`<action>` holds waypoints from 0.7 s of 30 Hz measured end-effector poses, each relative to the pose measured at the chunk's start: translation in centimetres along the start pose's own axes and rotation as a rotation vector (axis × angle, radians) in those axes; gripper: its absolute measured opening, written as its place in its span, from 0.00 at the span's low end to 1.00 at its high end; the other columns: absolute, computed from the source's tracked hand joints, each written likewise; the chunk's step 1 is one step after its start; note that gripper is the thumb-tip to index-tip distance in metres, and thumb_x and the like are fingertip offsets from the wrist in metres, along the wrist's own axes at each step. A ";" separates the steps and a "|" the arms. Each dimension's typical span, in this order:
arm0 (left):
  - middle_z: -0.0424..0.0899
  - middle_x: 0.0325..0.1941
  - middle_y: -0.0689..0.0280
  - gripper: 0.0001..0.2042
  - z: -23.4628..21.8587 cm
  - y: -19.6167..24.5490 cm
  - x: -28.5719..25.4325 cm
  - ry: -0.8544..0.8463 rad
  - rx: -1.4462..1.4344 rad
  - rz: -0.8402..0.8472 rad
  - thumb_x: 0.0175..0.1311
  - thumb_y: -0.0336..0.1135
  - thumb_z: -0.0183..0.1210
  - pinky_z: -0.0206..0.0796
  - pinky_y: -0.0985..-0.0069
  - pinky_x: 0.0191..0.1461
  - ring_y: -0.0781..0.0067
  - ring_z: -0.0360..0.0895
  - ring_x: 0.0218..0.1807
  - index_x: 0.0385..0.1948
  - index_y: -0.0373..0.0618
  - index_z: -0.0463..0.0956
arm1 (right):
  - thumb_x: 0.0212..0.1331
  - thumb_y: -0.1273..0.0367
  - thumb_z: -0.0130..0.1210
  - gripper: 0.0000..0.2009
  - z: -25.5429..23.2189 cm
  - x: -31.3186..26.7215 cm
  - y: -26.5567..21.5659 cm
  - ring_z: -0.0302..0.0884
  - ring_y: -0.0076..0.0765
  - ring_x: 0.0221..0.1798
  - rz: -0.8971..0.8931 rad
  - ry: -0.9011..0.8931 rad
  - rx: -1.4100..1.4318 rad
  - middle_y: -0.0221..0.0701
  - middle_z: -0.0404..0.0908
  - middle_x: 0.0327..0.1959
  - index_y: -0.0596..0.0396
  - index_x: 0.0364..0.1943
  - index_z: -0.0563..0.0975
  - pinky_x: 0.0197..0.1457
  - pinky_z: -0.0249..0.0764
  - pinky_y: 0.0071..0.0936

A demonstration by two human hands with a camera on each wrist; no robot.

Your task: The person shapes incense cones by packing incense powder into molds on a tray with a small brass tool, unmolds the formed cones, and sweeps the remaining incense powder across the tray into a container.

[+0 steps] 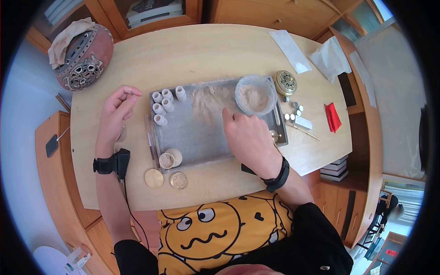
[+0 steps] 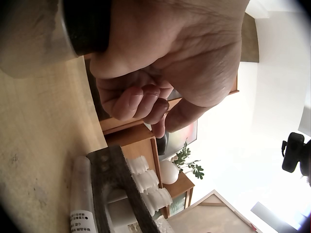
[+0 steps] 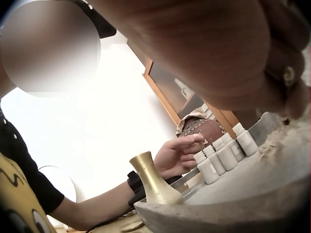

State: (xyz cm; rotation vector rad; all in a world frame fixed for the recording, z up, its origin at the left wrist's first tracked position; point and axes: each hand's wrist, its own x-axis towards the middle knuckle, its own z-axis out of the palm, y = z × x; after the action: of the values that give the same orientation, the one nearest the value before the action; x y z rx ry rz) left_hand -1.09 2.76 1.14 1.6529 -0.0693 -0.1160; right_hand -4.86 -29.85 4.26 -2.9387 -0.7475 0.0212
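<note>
A pale wooden table carries a grey rectangular tray at its middle. Near the tray's near-left corner lie a plain gold disc and a patterned disc. A reddish openwork pot stands at the far left. To the tray's right are a round brass openwork container, small capped containers, a thin stick and red cloth; beyond lies a white paper strip.

PLACE: study-like room, home or office unclear | LANDMARK: pale wooden desk | BEYOND ITS FAR EDGE: glass-fronted bookcase with books, wooden drawers | RIGHT OF DESK: book stack on a low shelf, pale curtain farther off | LEFT OF DESK: wooden cabinet, plain wall
</note>
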 end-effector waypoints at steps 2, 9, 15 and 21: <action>0.65 0.26 0.79 0.06 -0.1 0.2 0.1 -0.008 0.004 0.018 0.73 0.29 0.52 0.44 0.86 0.25 0.92 0.54 0.23 0.45 0.41 0.76 | 0.49 0.78 0.56 0.12 -0.3 -0.4 0.0 0.84 0.49 0.24 -0.026 0.051 -0.015 0.42 0.81 0.22 0.68 0.39 0.76 0.24 0.79 0.37; 0.68 0.27 0.79 0.06 0.0 0.1 -0.2 0.002 0.009 0.007 0.73 0.30 0.53 0.46 0.87 0.26 0.92 0.55 0.24 0.44 0.43 0.78 | 0.47 0.77 0.57 0.19 -2.7 -2.6 0.2 0.85 0.43 0.24 -0.013 0.080 -0.038 0.39 0.80 0.25 0.68 0.47 0.76 0.23 0.79 0.34; 0.68 0.28 0.79 0.06 0.0 0.0 -0.1 0.001 -0.003 -0.002 0.73 0.30 0.53 0.46 0.87 0.27 0.92 0.55 0.24 0.44 0.42 0.78 | 0.63 0.74 0.55 0.15 -3.9 -4.8 2.2 0.81 0.49 0.26 0.154 0.117 0.022 0.40 0.81 0.26 0.62 0.53 0.76 0.29 0.75 0.39; 0.66 0.27 0.79 0.06 0.2 0.2 0.1 0.006 0.005 0.004 0.73 0.29 0.53 0.45 0.87 0.26 0.92 0.55 0.24 0.45 0.41 0.77 | 0.63 0.74 0.55 0.13 -3.3 -5.3 3.3 0.80 0.52 0.27 0.186 0.015 0.071 0.42 0.81 0.24 0.61 0.51 0.76 0.31 0.75 0.43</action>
State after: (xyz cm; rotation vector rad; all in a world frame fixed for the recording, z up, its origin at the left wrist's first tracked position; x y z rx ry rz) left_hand -0.97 2.51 1.34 1.6583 -0.0686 -0.1077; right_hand -7.81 -35.56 7.15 -2.9254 -0.4586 0.0405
